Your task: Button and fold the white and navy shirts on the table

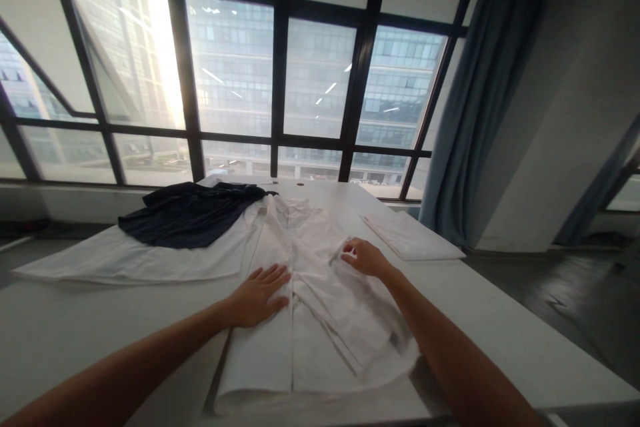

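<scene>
A white shirt (280, 347) lies spread on the white table (500, 320) in front of me, collar away from me, with a sleeve folded across its front. My left hand (260, 293) lies flat on the shirt's left front, fingers stretched out. My right hand (365, 257) rests on the folded sleeve near its cuff, fingers curled and pinching the cloth.
A dark navy garment (190, 213) lies on another white garment (125, 260) at the table's far left. A folded white cloth (410, 237) sits at the far right. Large windows (230, 67) and a blue curtain (480, 93) stand behind the table.
</scene>
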`<state>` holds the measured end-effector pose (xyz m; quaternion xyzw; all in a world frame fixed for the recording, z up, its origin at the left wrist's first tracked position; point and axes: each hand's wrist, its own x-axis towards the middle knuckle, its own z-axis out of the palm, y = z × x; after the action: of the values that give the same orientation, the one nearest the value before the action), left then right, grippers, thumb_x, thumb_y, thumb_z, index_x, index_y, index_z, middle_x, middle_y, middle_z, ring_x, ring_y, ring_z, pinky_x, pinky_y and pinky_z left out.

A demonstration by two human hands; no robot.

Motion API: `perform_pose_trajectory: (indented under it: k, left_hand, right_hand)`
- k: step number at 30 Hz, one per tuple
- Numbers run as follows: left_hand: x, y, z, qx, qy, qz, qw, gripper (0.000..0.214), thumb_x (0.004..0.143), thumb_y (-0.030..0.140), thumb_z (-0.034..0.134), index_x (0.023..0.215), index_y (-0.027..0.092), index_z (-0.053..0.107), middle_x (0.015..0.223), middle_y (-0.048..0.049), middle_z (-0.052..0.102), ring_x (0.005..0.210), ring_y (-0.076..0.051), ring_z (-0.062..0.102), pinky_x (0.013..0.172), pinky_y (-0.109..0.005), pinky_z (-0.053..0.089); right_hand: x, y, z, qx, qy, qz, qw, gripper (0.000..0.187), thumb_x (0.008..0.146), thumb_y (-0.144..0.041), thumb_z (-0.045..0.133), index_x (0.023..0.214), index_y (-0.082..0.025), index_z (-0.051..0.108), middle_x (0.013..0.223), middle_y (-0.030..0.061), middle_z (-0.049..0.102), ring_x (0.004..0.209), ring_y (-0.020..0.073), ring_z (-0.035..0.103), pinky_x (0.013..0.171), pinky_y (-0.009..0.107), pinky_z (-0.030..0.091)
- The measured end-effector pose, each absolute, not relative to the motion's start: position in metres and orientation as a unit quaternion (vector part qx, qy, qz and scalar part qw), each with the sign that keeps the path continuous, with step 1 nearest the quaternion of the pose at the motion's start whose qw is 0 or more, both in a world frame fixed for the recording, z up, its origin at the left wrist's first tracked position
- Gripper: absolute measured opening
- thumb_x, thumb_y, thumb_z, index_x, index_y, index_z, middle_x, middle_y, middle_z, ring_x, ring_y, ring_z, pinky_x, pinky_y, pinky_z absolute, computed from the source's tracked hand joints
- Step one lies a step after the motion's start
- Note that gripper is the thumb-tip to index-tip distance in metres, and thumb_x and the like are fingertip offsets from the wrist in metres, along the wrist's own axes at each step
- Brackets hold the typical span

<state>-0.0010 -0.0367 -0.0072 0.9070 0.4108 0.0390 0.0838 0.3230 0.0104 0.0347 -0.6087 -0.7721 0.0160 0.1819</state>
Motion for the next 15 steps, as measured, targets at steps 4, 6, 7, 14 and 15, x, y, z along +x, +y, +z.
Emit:
perform_pose_trajectory:
  k: [4, 6, 7, 14, 15]
  left_hand:
    - [0.010, -0.034, -0.009, 0.911, 0.403, 0.081, 0.039, 0.060, 0.096, 0.057, 0.028, 0.146, 0.026, 0.037, 0.155, -0.0072, 0.031, 0.141, -0.027, 0.029, 0.112, -0.048, 0.027]
    - [0.010, -0.014, -0.004, 0.922, 0.370, 0.112, 0.029, 0.050, 0.098, 0.049, 0.028, 0.135, 0.024, 0.051, 0.143, -0.0074, 0.049, 0.130, -0.024, 0.046, 0.105, -0.042, 0.037]
    - [0.009, 0.002, 0.001, 0.927, 0.351, 0.129, 0.029, 0.046, 0.098, 0.044, 0.028, 0.127, 0.023, 0.057, 0.134, -0.0071, 0.057, 0.122, -0.022, 0.052, 0.102, -0.039, 0.041]
    - [-0.012, 0.163, 0.019, 0.877, 0.432, 0.203, -0.047, 0.046, 0.094, 0.037, 0.035, 0.126, 0.014, 0.058, 0.133, -0.0140, 0.057, 0.128, -0.026, 0.047, 0.108, -0.044, 0.036]
    - [-0.012, 0.182, 0.017, 0.870, 0.455, 0.185, -0.050, 0.048, 0.094, 0.037, 0.035, 0.130, 0.013, 0.054, 0.137, -0.0150, 0.054, 0.131, -0.027, 0.044, 0.109, -0.045, 0.034]
  right_hand:
    - [0.290, -0.006, 0.048, -0.506, -0.824, 0.069, 0.245, 0.016, 0.084, -0.028, 0.060, 0.082, -0.016, 0.069, 0.079, 0.0047, 0.069, 0.069, 0.0136, 0.061, 0.067, 0.024, 0.045]
    - [0.275, -0.015, 0.053, -0.451, -0.851, 0.113, 0.242, 0.016, 0.084, -0.028, 0.060, 0.083, -0.016, 0.069, 0.076, 0.0045, 0.069, 0.066, 0.0134, 0.060, 0.065, 0.024, 0.046]
    - [0.269, -0.020, 0.054, -0.429, -0.862, 0.126, 0.238, 0.016, 0.083, -0.028, 0.060, 0.084, -0.016, 0.070, 0.078, 0.0051, 0.069, 0.067, 0.0138, 0.061, 0.065, 0.025, 0.047]
    - [0.233, -0.046, 0.047, -0.298, -0.923, 0.131, 0.207, 0.042, 0.085, -0.044, 0.063, 0.119, -0.020, 0.063, 0.130, 0.0120, 0.058, 0.115, 0.0233, 0.057, 0.099, 0.037, 0.043]
    - [0.228, -0.049, 0.043, -0.290, -0.927, 0.127, 0.201, 0.049, 0.084, -0.049, 0.062, 0.125, -0.021, 0.060, 0.137, 0.0119, 0.053, 0.122, 0.0246, 0.052, 0.104, 0.039, 0.039]
